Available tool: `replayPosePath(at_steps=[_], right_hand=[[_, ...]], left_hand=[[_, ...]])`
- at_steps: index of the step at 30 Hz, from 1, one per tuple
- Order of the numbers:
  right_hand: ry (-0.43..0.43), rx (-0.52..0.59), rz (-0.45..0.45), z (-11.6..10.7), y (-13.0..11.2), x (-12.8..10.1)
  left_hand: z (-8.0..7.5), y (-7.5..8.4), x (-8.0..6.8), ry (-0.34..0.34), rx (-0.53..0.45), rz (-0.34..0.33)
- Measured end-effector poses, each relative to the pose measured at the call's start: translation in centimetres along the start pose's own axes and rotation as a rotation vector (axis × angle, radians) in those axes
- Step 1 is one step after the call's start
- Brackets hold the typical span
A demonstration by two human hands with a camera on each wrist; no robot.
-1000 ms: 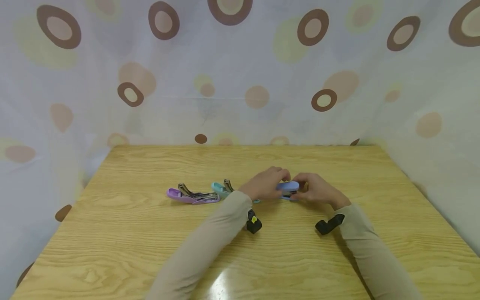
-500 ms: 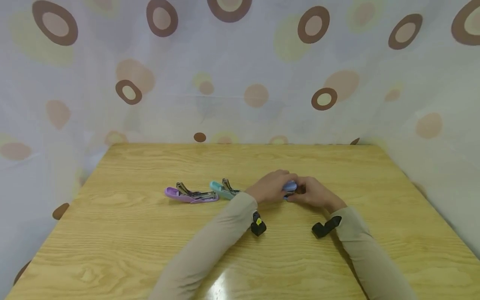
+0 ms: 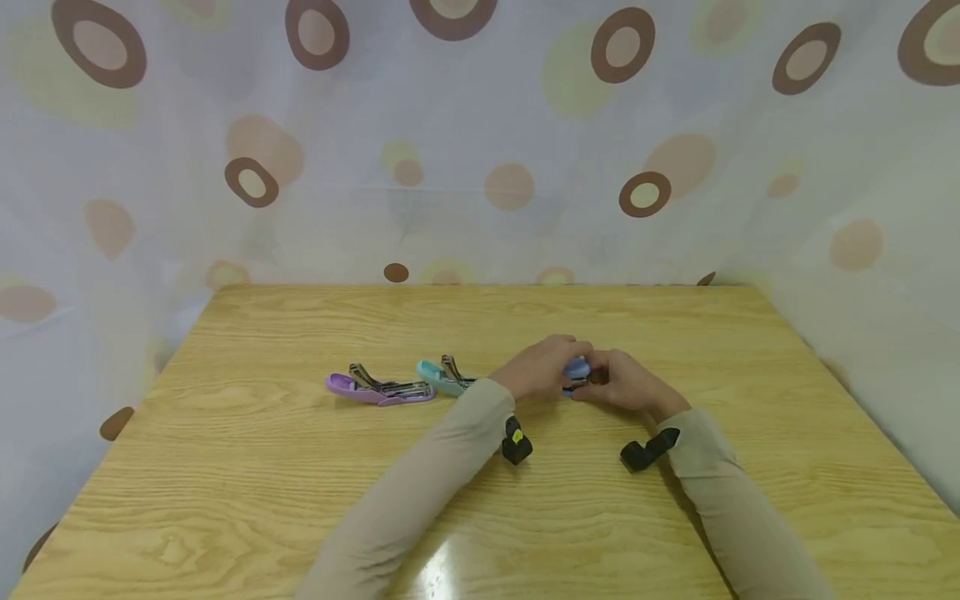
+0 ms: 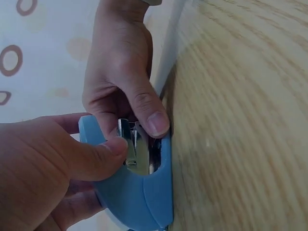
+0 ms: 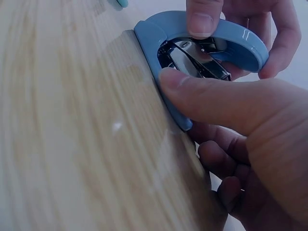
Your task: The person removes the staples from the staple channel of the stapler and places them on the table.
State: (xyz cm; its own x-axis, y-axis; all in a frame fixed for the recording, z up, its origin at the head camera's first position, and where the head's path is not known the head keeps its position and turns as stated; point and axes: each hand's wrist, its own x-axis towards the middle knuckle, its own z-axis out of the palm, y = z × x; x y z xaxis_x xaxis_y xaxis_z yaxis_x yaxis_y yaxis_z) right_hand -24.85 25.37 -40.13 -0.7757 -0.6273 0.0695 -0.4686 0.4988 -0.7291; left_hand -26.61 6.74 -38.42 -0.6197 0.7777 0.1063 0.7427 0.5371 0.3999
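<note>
Blue stapler (image 3: 577, 367) sits mid-worktop (image 3: 225, 467), gripped between both hands: left hand (image 3: 537, 369) and right hand (image 3: 626, 383) each curl round it, thumbs at its metal core. It looks light, rigid, smooth plastic, likely slippery; best held by the curved shell, away from the metal edges.

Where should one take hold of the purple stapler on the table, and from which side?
Probably from above, pinching the two long sides of the purple stapler's plastic base near its middle. It lies opened out flat with the metal arm raised, and nothing blocks it; the teal stapler lies just right of it.
</note>
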Motion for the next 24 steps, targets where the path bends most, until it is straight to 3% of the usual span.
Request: replayPosePath(at_steps=[9,17,24], right_hand=[[0.007,-0.007,0.011,0.0,-0.1,-0.2],[0.026,-0.060,0.030,-0.3,-0.4,0.0],[0.030,-0.053,0.008,-0.1,0.2,-0.1]], left_hand=[[-0.2,0.3,0.2,-0.011,0.028,0.020],[-0.9,-1.4,-0.7,0.107,-0.233,0.015],[-1.4,-1.5,-1.7,0.144,-0.244,0.011]])
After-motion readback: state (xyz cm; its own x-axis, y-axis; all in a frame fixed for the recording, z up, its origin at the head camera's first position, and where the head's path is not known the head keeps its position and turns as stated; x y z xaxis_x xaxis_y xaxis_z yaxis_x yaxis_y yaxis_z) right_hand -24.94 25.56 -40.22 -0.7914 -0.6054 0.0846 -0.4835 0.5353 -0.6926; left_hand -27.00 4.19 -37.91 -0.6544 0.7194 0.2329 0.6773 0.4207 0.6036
